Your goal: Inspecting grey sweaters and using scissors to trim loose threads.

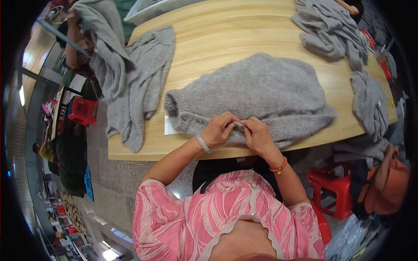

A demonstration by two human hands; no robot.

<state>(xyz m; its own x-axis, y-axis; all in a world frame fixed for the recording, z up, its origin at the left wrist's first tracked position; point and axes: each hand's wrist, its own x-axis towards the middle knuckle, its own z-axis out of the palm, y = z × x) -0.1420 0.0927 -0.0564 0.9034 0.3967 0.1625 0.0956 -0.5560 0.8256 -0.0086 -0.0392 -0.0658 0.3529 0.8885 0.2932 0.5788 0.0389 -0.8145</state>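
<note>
Just above the middle of the view, a grey knit garment (pixel 261 89) lies across the table (pixel 226 35), its ribbed opening facing nine o'clock. At the garment's six o'clock edge, the person's left hand (pixel 219 129) and right hand (pixel 257 134) meet almost tip to tip, fingers drawn together, both pinching a small fold of the knit. A pale bangle (pixel 203 144) circles the left wrist and a beaded bracelet (pixel 279 166) the right. A white sheet (pixel 173 128) shows beneath the garment's eight o'clock corner. Toward ten o'clock another grey piece (pixel 150 76) hangs over the table's side; toward half past one lies a grey heap (pixel 328 32), and near three o'clock a smaller grey bundle (pixel 369 104). A red stool (pixel 337 191) stands at four o'clock, below the table.
</note>
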